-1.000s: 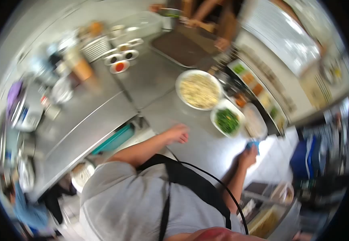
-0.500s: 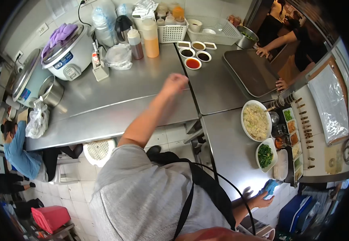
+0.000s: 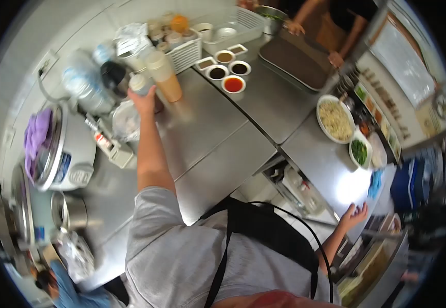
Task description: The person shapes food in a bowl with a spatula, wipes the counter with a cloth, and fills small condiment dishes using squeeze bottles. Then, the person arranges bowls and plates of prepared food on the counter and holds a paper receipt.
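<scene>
My left hand (image 3: 143, 101) is closed around the upper part of a squeeze bottle (image 3: 138, 83) with a pale cap and dark sauce, standing on the steel counter. Right beside it is a taller squeeze bottle (image 3: 164, 77) of orange-yellow liquid. A clear plastic bag (image 3: 127, 121) lies just left of my wrist. My right hand (image 3: 355, 215) hovers by the counter's edge, fingers apart and nothing in it. The nearest item to it is a crumpled blue cloth (image 3: 375, 183).
Several sauce bowls (image 3: 234, 84) stand near a brown tray (image 3: 297, 64), which a co-worker's hands (image 3: 336, 59) touch. Noodle-like food fills a white bowl (image 3: 335, 119), beside a bowl of greens (image 3: 359, 151). A rice cooker (image 3: 71, 154) and a steel pot (image 3: 69, 210) are at left.
My left hand has moved left across the counter and taken hold of the dark-sauce bottle. My right hand is farther from the blue cloth. The view has turned.
</scene>
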Motion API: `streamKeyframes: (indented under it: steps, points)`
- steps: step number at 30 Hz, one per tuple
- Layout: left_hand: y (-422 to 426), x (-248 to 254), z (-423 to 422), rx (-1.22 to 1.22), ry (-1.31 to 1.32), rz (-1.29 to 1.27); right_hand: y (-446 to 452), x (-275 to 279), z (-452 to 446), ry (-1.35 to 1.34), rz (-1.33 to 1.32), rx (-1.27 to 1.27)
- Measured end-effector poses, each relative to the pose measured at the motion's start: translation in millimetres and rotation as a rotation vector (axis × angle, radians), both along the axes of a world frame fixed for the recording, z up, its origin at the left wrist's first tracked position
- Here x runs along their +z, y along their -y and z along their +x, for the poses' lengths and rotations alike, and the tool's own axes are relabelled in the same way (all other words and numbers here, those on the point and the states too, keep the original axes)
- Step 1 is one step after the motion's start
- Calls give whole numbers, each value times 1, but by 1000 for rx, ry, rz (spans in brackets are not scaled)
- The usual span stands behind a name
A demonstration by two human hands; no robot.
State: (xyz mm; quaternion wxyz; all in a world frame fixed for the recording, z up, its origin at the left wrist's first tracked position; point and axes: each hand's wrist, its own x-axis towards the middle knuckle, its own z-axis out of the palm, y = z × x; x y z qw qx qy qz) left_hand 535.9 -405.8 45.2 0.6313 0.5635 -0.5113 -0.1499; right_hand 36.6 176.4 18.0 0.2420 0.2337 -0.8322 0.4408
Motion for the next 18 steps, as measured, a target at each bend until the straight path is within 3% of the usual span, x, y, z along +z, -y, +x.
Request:
streamKeyframes:
  steps: [1, 2, 3, 4, 5, 6, 7, 9, 12, 13, 16, 17, 18]
  points:
    - [3, 0, 3, -60, 14, 26, 2, 6, 6, -90, -5, 45]
    - [22, -22, 16, 126, 197, 132, -4, 4, 5, -41, 11, 19]
    - [8, -4, 10, 84, 227, 170, -9, 1, 2, -21, -26, -14]
    - [19, -18, 14, 155, 270, 188, -9, 10, 6, 111, -115, -15]
    - [13, -15, 14, 146, 382, 228, -10, 16, 6, 81, -75, -37]
    - [-3, -5, 10, -97, 175, 151, -12, 20, 3, 35, -63, -44]
    - [-24, 6, -5, -182, 59, 50, -11, 24, 1, 26, -98, -36]
    - [-60, 25, -35, -4, 316, 5, -10, 36, 4, 2, -43, -78]
    - [-111, 55, -93, -473, 443, -145, -15, 35, -6, 5, -60, -95]
    - [-130, 66, -120, -633, 474, 2, -16, 32, -12, 14, -66, -95]
    - [-203, 97, -221, -918, 676, -91, -22, 26, -40, 51, -108, -66]
    - [-228, 109, -255, -1006, 732, -2, -25, 25, -51, 45, -117, -55]
    - [-240, 99, -284, -1032, 799, -98, -31, 26, -62, 40, -125, -43]
